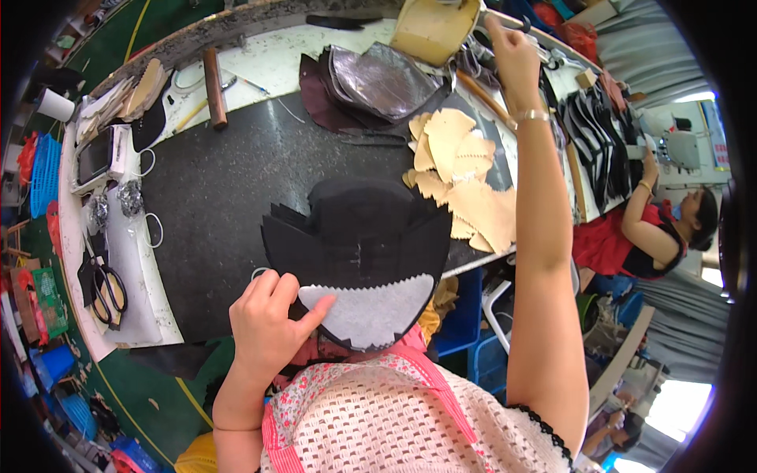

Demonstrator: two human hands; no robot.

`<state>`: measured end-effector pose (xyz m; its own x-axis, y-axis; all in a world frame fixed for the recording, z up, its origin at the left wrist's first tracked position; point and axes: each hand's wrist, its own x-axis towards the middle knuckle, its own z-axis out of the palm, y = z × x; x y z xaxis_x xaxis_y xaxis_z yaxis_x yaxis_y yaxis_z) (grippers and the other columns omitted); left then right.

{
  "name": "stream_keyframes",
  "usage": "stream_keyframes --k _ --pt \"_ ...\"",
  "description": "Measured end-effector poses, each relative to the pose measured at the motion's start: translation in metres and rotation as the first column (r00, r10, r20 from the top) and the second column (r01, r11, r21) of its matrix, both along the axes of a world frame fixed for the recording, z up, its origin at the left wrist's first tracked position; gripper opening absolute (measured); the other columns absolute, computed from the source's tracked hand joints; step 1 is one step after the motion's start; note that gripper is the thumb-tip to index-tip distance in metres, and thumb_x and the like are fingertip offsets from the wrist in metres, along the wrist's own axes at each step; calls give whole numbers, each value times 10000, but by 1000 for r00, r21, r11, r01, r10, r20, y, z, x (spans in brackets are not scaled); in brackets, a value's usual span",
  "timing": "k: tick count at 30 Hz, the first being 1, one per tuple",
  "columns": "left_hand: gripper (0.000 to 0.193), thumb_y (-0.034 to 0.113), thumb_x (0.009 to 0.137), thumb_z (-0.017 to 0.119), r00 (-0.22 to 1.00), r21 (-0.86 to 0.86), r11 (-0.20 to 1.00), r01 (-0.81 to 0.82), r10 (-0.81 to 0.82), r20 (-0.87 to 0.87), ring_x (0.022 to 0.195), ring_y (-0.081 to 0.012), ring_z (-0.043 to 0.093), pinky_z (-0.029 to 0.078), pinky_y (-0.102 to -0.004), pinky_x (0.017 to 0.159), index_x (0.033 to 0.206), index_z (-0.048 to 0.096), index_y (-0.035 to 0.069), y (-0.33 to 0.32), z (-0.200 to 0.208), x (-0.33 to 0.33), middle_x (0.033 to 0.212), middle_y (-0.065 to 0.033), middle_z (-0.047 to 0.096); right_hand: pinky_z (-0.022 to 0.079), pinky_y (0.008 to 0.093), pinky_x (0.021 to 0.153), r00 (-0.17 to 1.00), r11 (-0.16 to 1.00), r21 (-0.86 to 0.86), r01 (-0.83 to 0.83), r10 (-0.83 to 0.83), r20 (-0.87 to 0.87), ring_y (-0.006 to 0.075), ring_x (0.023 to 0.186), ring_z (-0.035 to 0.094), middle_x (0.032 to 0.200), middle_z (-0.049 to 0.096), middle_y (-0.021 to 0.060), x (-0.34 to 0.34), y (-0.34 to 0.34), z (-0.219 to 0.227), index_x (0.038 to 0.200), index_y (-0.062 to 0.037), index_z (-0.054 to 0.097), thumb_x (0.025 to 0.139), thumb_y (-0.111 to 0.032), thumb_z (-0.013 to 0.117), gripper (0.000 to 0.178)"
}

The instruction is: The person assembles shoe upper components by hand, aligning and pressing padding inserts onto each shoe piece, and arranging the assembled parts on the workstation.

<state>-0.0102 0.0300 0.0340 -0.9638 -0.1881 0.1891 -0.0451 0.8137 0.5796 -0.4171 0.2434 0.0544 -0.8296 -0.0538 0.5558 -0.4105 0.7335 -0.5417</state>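
Note:
My left hand (268, 319) rests on the near edge of a stack of black fabric pieces (355, 229) on the dark worktop, its thumb pressing a white zigzag-edged piece (371, 311) that lies on top. My right hand (509, 51) is stretched far out over the table, its fingers closed near a tan box (434, 27) and some metal tools; what it grips is hidden. Between the two hands lies a fan of tan cut pieces (461, 177).
Dark brown and silvery pieces (371, 83) lie at the back. A wooden roller (214, 87), scissors (106, 292), a phone on a box (96, 155) and a white cup (55, 104) sit on the left. Another person (654, 229) works at a machine on the right.

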Motion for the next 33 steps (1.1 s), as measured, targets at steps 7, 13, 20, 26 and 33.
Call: stream_keyframes --k 7,13,20,26,33 --pt "602 393 528 880 996 72 994 -79 76 47 582 -202 449 377 -329 497 776 457 44 -27 19 -23 690 -67 429 510 353 823 462 739 -674 3 597 656 215 876 644 994 680 108 -177 -43 15 972 -3 655 822 -630 551 653" --pt "794 407 635 845 959 365 889 -278 238 151 972 -309 540 483 -366 839 1140 417 -33 -22 -14 -12 1086 -197 478 561 373 716 193 515 -857 -19 843 502 232 769 674 909 694 100 -176 -33 -2 1039 -64 640 914 -366 563 335" --pt "840 425 759 747 901 661 621 -421 197 387 1153 -348 513 444 -391 952 1320 331 -43 -22 -31 8 1270 -277 446 397 295 937 655 721 -384 -576 689 311 174 1043 531 1132 556 88 -22 -54 13 1077 21 598 925 -212 561 281" --pt "1108 468 675 789 968 575 794 -197 65 242 1258 -386 409 352 -378 1045 1399 164 -92 -16 -37 4 1360 -319 348 239 435 1090 822 783 253 -569 552 141 385 1311 322 1404 349 211 62 -55 -19 1126 36 580 741 -211 724 479" --pt "1146 560 702 724 966 545 825 -152 6 259 1290 -412 351 305 -384 1076 1393 122 -128 -16 -41 2 1370 -345 308 293 431 1051 833 754 488 -441 545 -90 411 1258 388 1342 438 265 52 -89 -26 934 95 644 804 -256 684 376"
